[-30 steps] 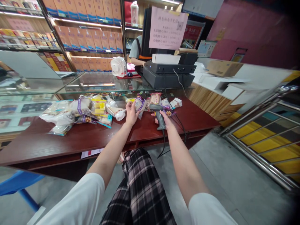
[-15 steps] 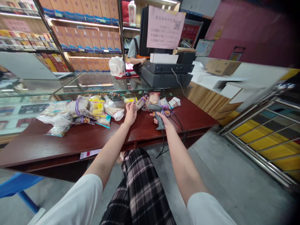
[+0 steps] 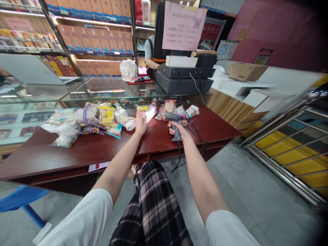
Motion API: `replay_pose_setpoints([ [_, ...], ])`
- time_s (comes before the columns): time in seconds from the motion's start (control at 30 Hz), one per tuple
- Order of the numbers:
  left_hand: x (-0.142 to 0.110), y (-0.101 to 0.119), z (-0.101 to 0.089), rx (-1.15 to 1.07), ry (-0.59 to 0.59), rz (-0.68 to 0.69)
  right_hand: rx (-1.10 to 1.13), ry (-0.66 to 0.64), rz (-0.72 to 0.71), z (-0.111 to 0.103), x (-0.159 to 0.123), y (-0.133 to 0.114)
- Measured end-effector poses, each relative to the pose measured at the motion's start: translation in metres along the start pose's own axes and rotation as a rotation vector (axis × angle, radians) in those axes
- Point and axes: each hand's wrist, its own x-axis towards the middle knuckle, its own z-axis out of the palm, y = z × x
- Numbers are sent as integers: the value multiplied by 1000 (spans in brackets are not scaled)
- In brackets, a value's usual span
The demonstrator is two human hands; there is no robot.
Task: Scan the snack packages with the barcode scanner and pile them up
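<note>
In my right hand (image 3: 179, 130) is a grey barcode scanner (image 3: 175, 131), gripped by its handle, its head pointing left. My left hand (image 3: 141, 122) is closed on a packaged snack (image 3: 151, 112) with a purple edge, held up a little and lit brightly by the scanner. Behind the left hand a yellow packet (image 3: 141, 108) is partly hidden. Right of the held snack lie a red-topped bread packet (image 3: 169, 106) and a small white packet (image 3: 192, 110). To the left a white wrapped packet (image 3: 125, 118) lies near my left wrist.
A heap of bagged snacks (image 3: 88, 118) covers the left part of the dark red desk (image 3: 120, 147). Behind it stand a glass counter (image 3: 102, 89), a white fan (image 3: 128, 71) and a cash drawer (image 3: 183, 83). A person's arm (image 3: 151, 63) shows behind the monitor. The scanner's cable (image 3: 196, 130) hangs off the front edge.
My left hand has tilted the packaged snack up and drawn it slightly left, and bright light now falls on it. The scanner stays in my right hand.
</note>
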Motion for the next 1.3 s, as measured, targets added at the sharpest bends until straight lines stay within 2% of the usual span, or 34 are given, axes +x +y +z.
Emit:
replay_pose_setpoints([
  [0.2,0,3,-2,53,25,25,-25,106,-18,3,-2,-1],
  [0.33,-1,6,-3,100,24,50,-27,120,-7,2,-3,0],
  [0.5,2,24,-7,188,-38,162,-12,147,23,1,-3,-2],
  [0.57,9,34,-13,204,-22,188,8,160,31,0,-3,-2],
  [0.63,21,43,-26,220,19,200,37,164,34,-1,-1,-1],
  [0.7,36,50,-47,248,34,220,53,168,25,-3,1,0],
  [0.83,64,57,-106,341,63,290,24,190,12,-5,5,2],
  [0.9,69,55,-135,438,-7,341,12,195,13,-5,5,2],
  [1.0,58,43,-168,628,-224,392,20,199,-5,-4,5,2],
  [1.07,44,30,-178,705,-335,384,34,204,-5,-3,5,2],
  [1.1,36,23,-180,728,-350,360,42,209,-3,-2,5,2],
  [1.2,18,12,-177,777,-330,294,56,232,-9,0,3,1],
  [1.3,16,17,-165,843,-318,244,59,243,-17,3,1,0],
])
